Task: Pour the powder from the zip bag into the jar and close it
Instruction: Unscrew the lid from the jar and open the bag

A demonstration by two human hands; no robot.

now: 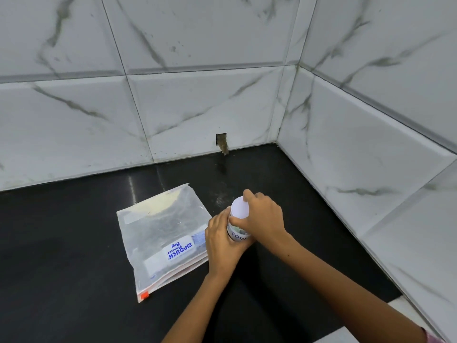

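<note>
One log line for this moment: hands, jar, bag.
left hand: holds jar | right hand: on white lid | zip bag: flat on counter, beside jar

I faced black glossy countertop (74, 243) set in corner. White marble-look tiles (197, 102) with grey veins covered both walls. I noted small dark notch (221, 139) at back wall's base. Light even, soft.

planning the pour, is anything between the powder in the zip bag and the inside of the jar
Yes: the white lid sits on the jar, under the right hand, while the left hand holds the jar. The zip bag lies flat beside it.
</note>
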